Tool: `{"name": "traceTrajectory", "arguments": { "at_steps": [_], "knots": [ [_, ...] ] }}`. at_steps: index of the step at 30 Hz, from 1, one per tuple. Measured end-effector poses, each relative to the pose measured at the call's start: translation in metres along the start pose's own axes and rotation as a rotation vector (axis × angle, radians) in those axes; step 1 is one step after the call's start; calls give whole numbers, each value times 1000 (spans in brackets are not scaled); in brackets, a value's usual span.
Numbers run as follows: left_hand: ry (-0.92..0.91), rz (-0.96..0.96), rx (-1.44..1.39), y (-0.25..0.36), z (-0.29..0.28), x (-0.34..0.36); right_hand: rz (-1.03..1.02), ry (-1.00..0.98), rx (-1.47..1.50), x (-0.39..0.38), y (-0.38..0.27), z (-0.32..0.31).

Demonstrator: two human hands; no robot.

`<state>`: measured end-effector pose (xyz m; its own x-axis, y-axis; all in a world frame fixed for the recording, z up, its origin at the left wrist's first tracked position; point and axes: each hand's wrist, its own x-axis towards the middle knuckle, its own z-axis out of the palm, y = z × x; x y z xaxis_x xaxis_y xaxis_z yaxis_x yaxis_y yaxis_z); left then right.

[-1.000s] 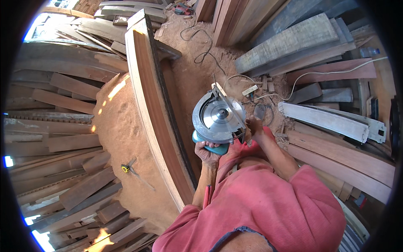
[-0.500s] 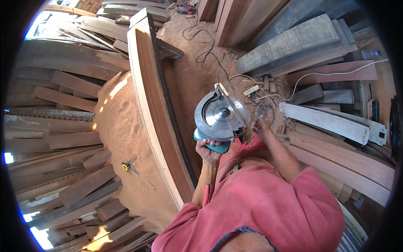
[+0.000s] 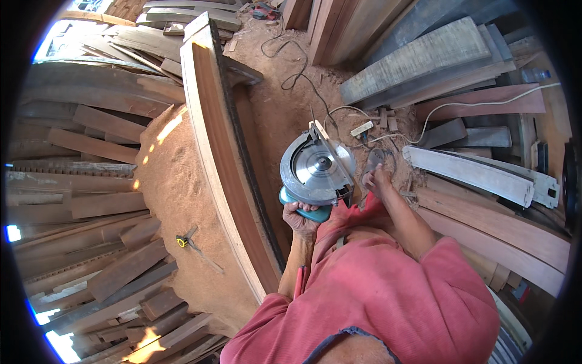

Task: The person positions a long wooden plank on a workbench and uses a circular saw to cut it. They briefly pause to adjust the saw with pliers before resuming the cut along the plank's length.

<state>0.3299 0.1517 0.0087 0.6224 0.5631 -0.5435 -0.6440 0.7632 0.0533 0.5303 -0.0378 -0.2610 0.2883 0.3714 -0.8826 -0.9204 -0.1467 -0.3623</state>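
Note:
A circular saw is held on its side in front of my body, its round steel blade facing up. My left hand wraps round its teal housing. Just right of the saw's base plate, my right hand has curled fingers; what they hold, if anything, is too small to tell. A dark grey flat shape shows beyond that hand, its kind unclear. To the left of the saw runs a long wooden beam, apart from both hands.
Sawdust is heaped left of the beam, with a yellow-and-black tool on it. Stacked boards line the left side. A white power strip and cords lie on the floor ahead. More planks stand at right.
My right hand has shifted slightly forward, toward the dark grey shape. The saw stays in my left hand, almost unmoved.

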Motion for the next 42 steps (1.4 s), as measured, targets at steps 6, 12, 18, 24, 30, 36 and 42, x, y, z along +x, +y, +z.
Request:
{"name": "traceTrajectory", "arguments": {
  "at_steps": [6, 12, 18, 24, 30, 36, 42],
  "knots": [
    [-3, -30, 33, -2, -1, 8, 66, 67, 204, -21, 13, 50],
    [19, -56, 42, 6, -9, 21, -397, 234, -247, -137, -93, 48],
    [45, -25, 27, 7, -10, 16, -800, 70, -653, -203, -155, 93],
    [183, -29, 133, 24, -33, 16, -1018, -855, -1089, -360, -182, 232],
    [56, 14, 26, 21, -38, 24, -637, -1725, -1732, -397, -125, 308],
    [13, 38, -3, 19, -36, 21, -396, -1960, -1738, -382, -93, 309],
    [88, -62, 43, 38, -35, 39, -318, -1721, -1764, -341, -112, 268]
  ]
}}
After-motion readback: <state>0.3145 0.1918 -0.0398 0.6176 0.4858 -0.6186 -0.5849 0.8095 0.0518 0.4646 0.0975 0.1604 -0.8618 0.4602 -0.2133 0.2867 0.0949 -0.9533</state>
